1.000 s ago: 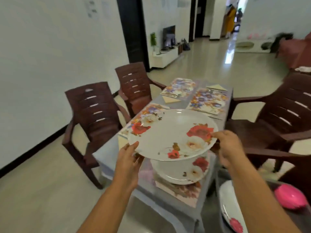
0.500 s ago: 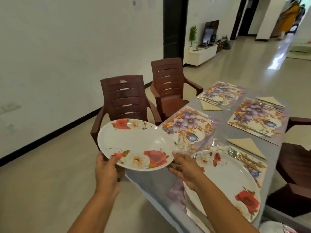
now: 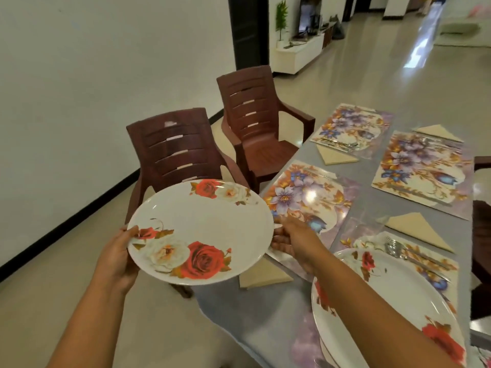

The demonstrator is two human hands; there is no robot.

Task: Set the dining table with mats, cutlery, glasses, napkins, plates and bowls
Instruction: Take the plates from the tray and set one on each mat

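The person stands at the near-left corner of the desk with a rose-patterned plate carried level in the air, over the desk's left edge and the floor beside it. The left hand grips its rim at about eight o'clock, thumb on top; the right hand holds the rim at three o'clock, fingers tucked under.

Judging by what lies out, the job is roughly half done. Four floral mats are down. The nearest right one already carries a second plate, with a fork by it. The near-left mat, at two o'clock from the carried plate, is bare of crockery and looks like the place this plate is headed. The far-left mat and far-right mat have some cutlery but no plates. Folded tan napkins sit beside the settings, one napkin just under the carried plate's right edge.

Still to come, as far as I can see: three plates, and all bowls and glasses. Two brown chairs stand along the left side.
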